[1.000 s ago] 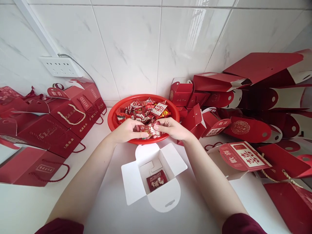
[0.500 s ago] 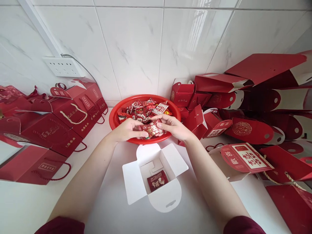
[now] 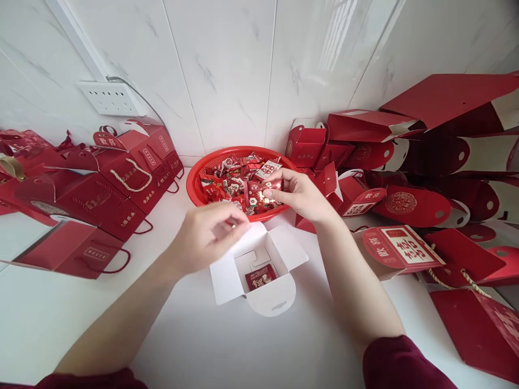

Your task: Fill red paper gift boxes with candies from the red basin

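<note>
My right hand (image 3: 302, 195) is shut on a red candy packet (image 3: 263, 195) with gold and white print, held over the front rim of the red basket (image 3: 193, 183). The basket is full of red wrapped candies (image 3: 235, 175). My left hand (image 3: 208, 233) hovers over the left flap of the open white box (image 3: 231, 281), fingers pinched together; whether anything is between them is hidden. A single red packet (image 3: 260, 277) lies at the bottom of the box, which stands on the white table just in front of the basket.
Closed red gift boxes with rope handles (image 3: 105, 189) crowd the left side of the table. Folded and half-built red boxes (image 3: 405, 205) pile up on the right against the tiled wall. A white power strip (image 3: 109, 98) hangs on the wall.
My left hand has left the basket and drawn back toward me over the box. My right hand has stayed at the basket's rim with the red packet. The camera has tilted down slightly.
</note>
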Action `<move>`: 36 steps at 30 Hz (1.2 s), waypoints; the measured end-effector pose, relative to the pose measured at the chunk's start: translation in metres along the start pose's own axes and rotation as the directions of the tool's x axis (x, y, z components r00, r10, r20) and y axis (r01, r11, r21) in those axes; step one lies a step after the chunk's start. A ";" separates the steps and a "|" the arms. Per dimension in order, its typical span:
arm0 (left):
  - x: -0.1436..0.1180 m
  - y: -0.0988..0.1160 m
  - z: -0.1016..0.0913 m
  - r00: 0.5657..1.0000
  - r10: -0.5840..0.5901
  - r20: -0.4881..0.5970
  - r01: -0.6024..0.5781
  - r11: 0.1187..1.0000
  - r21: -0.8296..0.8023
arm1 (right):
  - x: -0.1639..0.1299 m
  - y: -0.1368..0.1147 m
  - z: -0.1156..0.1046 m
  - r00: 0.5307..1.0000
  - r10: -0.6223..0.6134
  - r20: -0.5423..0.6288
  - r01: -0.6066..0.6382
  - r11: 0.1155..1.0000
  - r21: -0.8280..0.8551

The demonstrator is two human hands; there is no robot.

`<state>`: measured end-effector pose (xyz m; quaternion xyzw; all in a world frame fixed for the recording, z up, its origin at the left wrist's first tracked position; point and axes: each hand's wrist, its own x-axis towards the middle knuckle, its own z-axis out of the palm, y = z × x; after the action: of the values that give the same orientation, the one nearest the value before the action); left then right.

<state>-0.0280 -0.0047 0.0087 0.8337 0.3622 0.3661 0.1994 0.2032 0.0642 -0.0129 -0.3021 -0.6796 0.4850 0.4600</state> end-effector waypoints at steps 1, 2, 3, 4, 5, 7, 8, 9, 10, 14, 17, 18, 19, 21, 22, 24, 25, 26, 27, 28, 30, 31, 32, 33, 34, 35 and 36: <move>-0.011 0.001 0.003 0.997 0.036 0.066 -0.036 0.999 -0.009 | -0.006 -0.011 0.001 1.000 -0.006 0.024 0.007 0.999 -0.047; -0.021 -0.001 0.007 0.991 0.069 0.118 -0.069 0.998 -0.006 | -0.013 -0.022 0.002 0.997 0.002 0.074 0.005 0.995 -0.095; -0.031 -0.006 0.011 0.983 0.100 0.153 -0.103 0.995 0.009 | -0.020 -0.032 0.004 0.990 0.027 0.140 -0.006 0.989 -0.144; -0.041 -0.013 0.017 0.978 0.124 0.169 -0.131 0.991 0.032 | -0.026 -0.041 0.006 0.980 0.054 0.194 -0.013 0.978 -0.207; -0.049 -0.021 0.022 0.976 0.142 0.165 -0.152 0.987 0.053 | -0.032 -0.048 0.009 0.968 0.083 0.237 -0.011 0.957 -0.290; -0.063 -0.036 0.032 0.978 0.166 0.123 -0.173 0.984 0.049 | -0.042 -0.057 0.015 0.944 0.152 0.292 0.005 0.881 -0.473; -0.068 -0.043 0.037 0.980 0.173 0.094 -0.177 0.984 0.035 | -0.045 -0.059 0.018 0.935 0.189 0.301 0.015 0.825 -0.565; -0.073 -0.049 0.040 0.982 0.175 0.073 -0.177 0.984 0.019 | -0.048 -0.060 0.021 0.925 0.230 0.301 0.021 0.763 -0.646; -0.076 -0.054 0.043 0.983 0.177 0.056 -0.177 0.984 0.005 | -0.050 -0.059 0.023 0.917 0.271 0.293 0.022 0.700 -0.714; -0.083 -0.065 0.050 0.981 0.176 0.080 -0.173 0.984 -0.033 | -0.055 -0.048 0.029 0.898 0.354 0.260 0.031 0.541 -0.840; -0.085 -0.069 0.052 0.974 0.184 0.135 -0.174 0.981 -0.083 | -0.056 -0.039 0.035 0.880 0.364 0.306 0.061 0.551 -0.832; -0.085 -0.069 0.052 0.972 0.183 0.146 -0.170 0.981 -0.096 | -0.056 -0.037 0.039 0.871 0.372 0.320 0.064 0.560 -0.826; -0.085 -0.069 0.052 0.972 0.177 0.153 -0.163 0.982 -0.100 | -0.056 -0.035 0.043 0.864 0.382 0.327 0.063 0.564 -0.824; -0.087 -0.069 0.053 0.975 0.155 0.157 -0.142 0.986 -0.092 | -0.054 -0.032 0.052 0.849 0.412 0.332 0.057 0.552 -0.832; -0.087 -0.069 0.053 0.977 0.147 0.157 -0.135 0.987 -0.083 | -0.054 -0.031 0.056 0.840 0.428 0.332 0.057 0.539 -0.840; -0.089 -0.069 0.054 0.977 0.147 0.157 -0.137 0.988 -0.069 | -0.052 -0.026 0.064 0.823 0.459 0.336 0.059 0.519 -0.853; -0.090 -0.069 0.054 0.976 0.154 0.157 -0.145 0.987 -0.066 | -0.051 -0.024 0.067 0.813 0.472 0.342 0.061 0.515 -0.855; -0.090 -0.069 0.054 0.974 0.163 0.158 -0.155 0.986 -0.064 | -0.050 -0.021 0.070 0.803 0.480 0.352 0.067 0.515 -0.855; -0.091 -0.069 0.055 0.972 0.171 0.160 -0.162 0.985 -0.065 | -0.049 -0.019 0.073 0.799 0.481 0.362 0.077 0.515 -0.854; -0.091 -0.069 0.055 0.972 0.174 0.160 -0.165 0.984 -0.066 | -0.048 -0.016 0.074 0.800 0.473 0.369 0.092 0.512 -0.854; -0.091 -0.069 0.055 0.973 0.166 0.158 -0.157 0.985 -0.071 | -0.047 -0.014 0.077 0.817 0.438 0.376 0.127 0.498 -0.858; -0.091 -0.069 0.055 0.975 0.158 0.157 -0.148 0.986 -0.073 | -0.047 -0.014 0.078 0.826 0.419 0.377 0.142 0.492 -0.859; -0.091 -0.069 0.055 0.976 0.150 0.156 -0.140 0.987 -0.075 | -0.047 -0.014 0.078 0.833 0.405 0.376 0.151 0.488 -0.860; -0.091 -0.069 0.055 0.977 0.145 0.156 -0.134 0.988 -0.076 | -0.047 -0.014 0.078 0.836 0.400 0.375 0.156 0.482 -0.862; -0.091 -0.069 0.055 0.977 0.142 0.158 -0.131 0.988 -0.076 | -0.048 -0.014 0.078 0.835 0.402 0.376 0.160 0.477 -0.864; -0.092 -0.069 0.055 0.977 0.141 0.160 -0.130 0.989 -0.076 | -0.049 -0.015 0.078 0.833 0.405 0.376 0.162 0.472 -0.867; -0.092 -0.069 0.055 0.977 0.144 0.160 -0.134 0.988 -0.074 | -0.050 -0.015 0.077 0.831 0.411 0.375 0.160 0.468 -0.869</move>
<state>-0.0613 -0.0319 -0.1111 0.8778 0.2736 0.3200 0.2285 0.1522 -0.0128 -0.0238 -0.3960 -0.9030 0.1665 -0.0093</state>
